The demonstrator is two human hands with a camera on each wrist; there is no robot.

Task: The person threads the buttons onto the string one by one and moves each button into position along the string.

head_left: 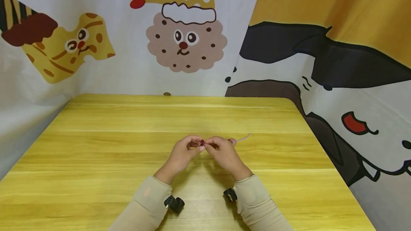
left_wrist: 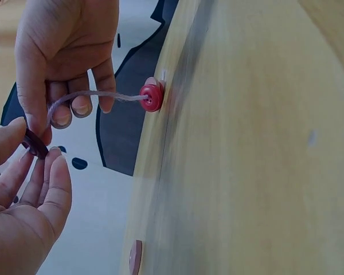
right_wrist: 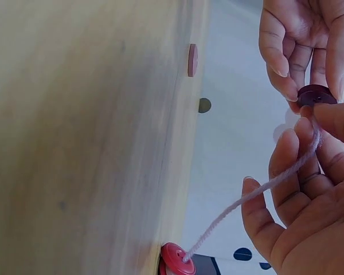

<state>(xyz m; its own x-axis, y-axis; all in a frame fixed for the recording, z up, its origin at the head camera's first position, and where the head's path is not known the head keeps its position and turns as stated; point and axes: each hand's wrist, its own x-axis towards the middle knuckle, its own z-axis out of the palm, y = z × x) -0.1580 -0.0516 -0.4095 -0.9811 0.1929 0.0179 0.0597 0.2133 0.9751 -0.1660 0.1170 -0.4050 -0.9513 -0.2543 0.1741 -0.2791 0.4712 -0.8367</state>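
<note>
Between the thumb and fingers of my left hand is a dark maroon button, held edge-up above the table. My right hand pinches a pale lilac yarn right at the button's face; whether the tip is through a hole cannot be seen. The yarn droops from the right fingers to a red button, which is threaded on it. Behind that one, a pinkish button partly shows. In the head view, a yarn tail extends beyond the right hand.
A separate pinkish-brown disc appears near the table surface in both wrist views. The wooden table extends on all sides of the hands. A printed curtain hangs behind its far edge. Black wrist devices sit at both cuffs.
</note>
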